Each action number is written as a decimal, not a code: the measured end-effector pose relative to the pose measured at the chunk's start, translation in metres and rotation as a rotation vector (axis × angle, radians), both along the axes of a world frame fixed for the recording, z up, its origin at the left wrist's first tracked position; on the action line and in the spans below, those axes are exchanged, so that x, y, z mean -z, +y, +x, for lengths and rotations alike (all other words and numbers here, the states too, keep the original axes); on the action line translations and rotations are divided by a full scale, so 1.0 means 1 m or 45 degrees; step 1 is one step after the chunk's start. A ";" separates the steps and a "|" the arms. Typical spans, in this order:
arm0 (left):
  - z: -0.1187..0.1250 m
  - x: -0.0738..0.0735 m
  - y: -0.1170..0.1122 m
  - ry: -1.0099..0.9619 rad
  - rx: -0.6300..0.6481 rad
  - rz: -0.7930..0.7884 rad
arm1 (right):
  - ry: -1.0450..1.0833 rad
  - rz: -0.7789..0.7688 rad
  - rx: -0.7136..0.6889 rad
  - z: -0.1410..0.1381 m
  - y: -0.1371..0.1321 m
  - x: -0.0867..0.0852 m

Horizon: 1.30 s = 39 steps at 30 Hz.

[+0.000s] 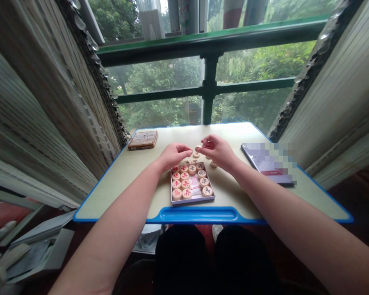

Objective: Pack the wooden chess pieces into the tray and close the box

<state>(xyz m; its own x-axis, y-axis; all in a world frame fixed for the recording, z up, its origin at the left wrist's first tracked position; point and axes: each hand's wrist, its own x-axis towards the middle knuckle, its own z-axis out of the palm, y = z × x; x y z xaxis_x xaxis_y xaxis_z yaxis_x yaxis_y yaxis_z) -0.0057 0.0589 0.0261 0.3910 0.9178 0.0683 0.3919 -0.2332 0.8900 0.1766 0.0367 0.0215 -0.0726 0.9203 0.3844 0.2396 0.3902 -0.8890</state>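
Observation:
My left hand [176,155] hovers over the back left of a shallow box [193,201], its thumb and fingertips pinched together. Whatever may be between them is too small to make out. Round wooden Chinese chess pieces stand in the box: red-lettered ones such as this piece [187,193] on the left, dark-lettered ones such as this piece [207,191] along the back and right. Behind the box, my right hand [217,149] has curled fingers, with a chess piece [198,148] at its thumb tip. Another loose piece [196,155] lies between my hands; several more are partly hidden nearby.
A brown flat box [143,139] lies at the table's back left. On the right rests a grey booklet-like item [266,174], partly pixelated. The pale table [123,192] has a blue rim with a groove [199,214] in front. A green-framed window [209,90] stands behind.

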 end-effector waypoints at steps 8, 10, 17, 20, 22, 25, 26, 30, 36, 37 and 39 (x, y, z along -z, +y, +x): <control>0.000 -0.004 -0.007 -0.095 0.129 -0.056 | 0.153 -0.073 -0.140 -0.006 -0.004 0.001; 0.000 -0.003 -0.006 -0.113 0.110 -0.059 | 0.074 -0.018 -0.130 -0.006 -0.004 0.001; 0.002 -0.003 -0.002 -0.263 -0.030 0.049 | -0.434 0.422 0.083 -0.003 -0.003 0.005; 0.001 -0.002 -0.002 -0.290 0.003 0.053 | -0.542 0.520 0.084 -0.002 -0.003 0.007; 0.001 -0.002 -0.003 -0.283 0.044 0.033 | -0.576 0.560 0.066 -0.001 -0.003 0.006; 0.002 -0.004 -0.005 -0.269 0.069 0.010 | -0.593 0.574 0.081 -0.001 -0.004 0.005; 0.002 -0.004 -0.006 -0.265 0.069 0.006 | -0.603 0.568 0.089 -0.001 -0.004 0.005; 0.002 -0.005 -0.003 -0.258 0.016 -0.027 | -0.686 0.518 0.100 0.004 -0.007 -0.002; -0.002 -0.002 0.001 -0.111 -0.115 -0.018 | -0.884 0.372 -0.071 0.006 -0.026 -0.026; -0.002 -0.002 0.000 -0.087 -0.108 -0.014 | -0.936 0.324 -0.140 0.004 -0.030 -0.029; -0.002 -0.002 -0.002 -0.046 -0.080 0.002 | -1.072 0.238 -0.263 0.000 -0.039 -0.034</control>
